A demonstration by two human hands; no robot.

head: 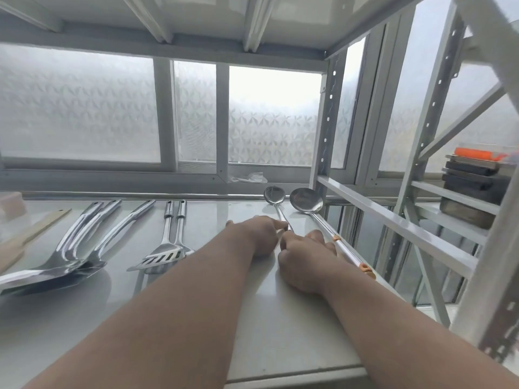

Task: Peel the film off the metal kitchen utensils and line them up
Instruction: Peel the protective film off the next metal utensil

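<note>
Steel spoon point(276, 202) handle pinched by L hand point(259, 234) & R hand point(302, 255) on shelf point(196, 318)

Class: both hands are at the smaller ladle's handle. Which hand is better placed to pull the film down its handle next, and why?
Probably the right hand: it sits nearer the free end of the smaller ladle, while the left hand pinches the handle higher up, steadying it.

Soft daylight through frosted window point(275, 116) (edges warped).
</note>
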